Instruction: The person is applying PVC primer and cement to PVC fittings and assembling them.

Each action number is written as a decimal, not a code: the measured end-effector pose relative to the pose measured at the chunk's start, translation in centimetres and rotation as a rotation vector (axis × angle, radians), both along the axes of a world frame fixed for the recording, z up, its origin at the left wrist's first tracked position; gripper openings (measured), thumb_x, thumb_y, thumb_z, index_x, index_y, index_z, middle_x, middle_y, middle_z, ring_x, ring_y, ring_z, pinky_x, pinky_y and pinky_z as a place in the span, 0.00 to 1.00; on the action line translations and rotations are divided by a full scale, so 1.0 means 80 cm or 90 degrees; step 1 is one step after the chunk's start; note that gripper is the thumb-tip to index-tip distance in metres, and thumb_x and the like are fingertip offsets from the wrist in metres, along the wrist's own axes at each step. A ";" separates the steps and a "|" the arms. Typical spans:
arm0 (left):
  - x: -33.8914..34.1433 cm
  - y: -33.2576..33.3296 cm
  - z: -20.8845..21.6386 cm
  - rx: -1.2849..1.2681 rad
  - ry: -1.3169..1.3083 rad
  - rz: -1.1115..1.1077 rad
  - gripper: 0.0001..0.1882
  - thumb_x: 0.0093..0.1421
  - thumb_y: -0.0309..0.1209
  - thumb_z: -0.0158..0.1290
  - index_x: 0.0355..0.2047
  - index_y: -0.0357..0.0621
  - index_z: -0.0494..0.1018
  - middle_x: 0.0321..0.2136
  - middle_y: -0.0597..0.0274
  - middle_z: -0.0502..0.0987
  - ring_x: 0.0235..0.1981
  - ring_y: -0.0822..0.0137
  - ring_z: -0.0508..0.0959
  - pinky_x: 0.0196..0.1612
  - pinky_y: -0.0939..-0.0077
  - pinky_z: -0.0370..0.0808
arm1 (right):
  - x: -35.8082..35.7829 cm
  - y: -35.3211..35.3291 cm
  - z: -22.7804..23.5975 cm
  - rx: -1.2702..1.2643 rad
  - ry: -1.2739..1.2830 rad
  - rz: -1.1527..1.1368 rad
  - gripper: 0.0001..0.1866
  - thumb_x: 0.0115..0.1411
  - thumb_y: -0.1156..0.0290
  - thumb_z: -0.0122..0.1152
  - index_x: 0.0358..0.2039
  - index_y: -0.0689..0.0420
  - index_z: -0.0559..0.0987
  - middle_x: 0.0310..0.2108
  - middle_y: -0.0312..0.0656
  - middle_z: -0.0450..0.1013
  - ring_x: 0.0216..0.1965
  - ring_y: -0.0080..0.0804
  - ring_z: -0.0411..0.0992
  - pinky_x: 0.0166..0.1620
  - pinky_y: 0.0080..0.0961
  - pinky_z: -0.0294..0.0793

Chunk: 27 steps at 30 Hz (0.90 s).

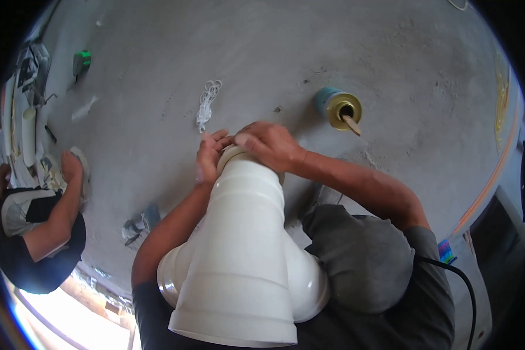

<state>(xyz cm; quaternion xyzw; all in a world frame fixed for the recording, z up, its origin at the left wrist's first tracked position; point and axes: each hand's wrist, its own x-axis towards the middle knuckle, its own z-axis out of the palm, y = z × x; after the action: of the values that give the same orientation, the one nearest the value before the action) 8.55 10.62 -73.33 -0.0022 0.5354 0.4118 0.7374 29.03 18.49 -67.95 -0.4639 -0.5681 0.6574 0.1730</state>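
A large white plastic pipe fitting (233, 233) with stubby side branches stands between my arms, its wide open end toward me. Both hands are at its narrower far end, around a beige rim (230, 156). My left hand (209, 156) holds the rim's left side, fingers reaching over toward the right hand. My right hand (268, 144) lies across the top of the rim, thumb pressed down and fingers bent. The fingertips are partly hidden behind the rim. Just beyond the left hand, a bundle of white cord (207, 105) lies on the floor.
An open can (337, 108) with a wooden stick in it lies to the far right of my hands. A green tape measure (81, 61) is at the far left. Another person (41, 233) crouches at left, near pipes (28, 134) and tools. A black cable (466, 286) curves at right.
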 end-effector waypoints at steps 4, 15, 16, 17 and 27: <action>-0.079 0.006 0.044 0.128 0.130 -0.160 0.41 0.63 0.59 0.41 0.62 0.34 0.58 0.55 0.43 0.70 0.57 0.52 0.69 0.59 0.59 0.65 | 0.032 0.036 0.095 0.434 -0.102 0.076 0.22 0.59 0.57 0.63 0.49 0.58 0.77 0.50 0.47 0.74 0.53 0.43 0.72 0.53 0.39 0.72; -0.080 0.011 0.450 0.486 0.597 -0.807 0.45 0.37 0.58 0.69 0.48 0.34 0.75 0.39 0.46 0.78 0.43 0.50 0.80 0.47 0.59 0.75 | 0.122 0.071 0.079 0.120 -0.814 0.365 0.42 0.43 0.50 0.74 0.56 0.57 0.69 0.46 0.51 0.73 0.50 0.47 0.74 0.47 0.38 0.75; -0.065 0.010 0.445 0.506 0.646 -0.842 0.46 0.37 0.60 0.68 0.48 0.35 0.74 0.39 0.47 0.78 0.41 0.50 0.81 0.44 0.60 0.77 | 0.122 0.065 0.058 0.153 -0.858 0.353 0.40 0.43 0.51 0.73 0.53 0.58 0.70 0.44 0.51 0.73 0.48 0.45 0.74 0.45 0.37 0.76; -0.064 0.012 0.446 0.522 0.649 -0.835 0.46 0.37 0.60 0.68 0.48 0.35 0.74 0.39 0.47 0.78 0.41 0.50 0.81 0.44 0.60 0.77 | 0.127 0.062 0.041 0.181 -0.908 0.336 0.38 0.43 0.51 0.72 0.51 0.59 0.71 0.43 0.51 0.73 0.46 0.44 0.75 0.44 0.35 0.76; -0.010 0.025 0.471 0.183 0.543 -0.761 0.29 0.55 0.38 0.57 0.54 0.35 0.68 0.40 0.43 0.79 0.38 0.44 0.82 0.41 0.59 0.77 | 0.164 0.081 0.120 0.130 -0.782 0.229 0.30 0.41 0.64 0.71 0.47 0.56 0.75 0.44 0.48 0.73 0.47 0.42 0.75 0.40 0.41 0.81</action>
<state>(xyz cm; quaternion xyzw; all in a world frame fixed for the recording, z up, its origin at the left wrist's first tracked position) 7.75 12.59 -35.68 0.5450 0.6260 -0.0280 0.5570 42.14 24.98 -58.37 -0.6340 -0.6923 0.2338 -0.2531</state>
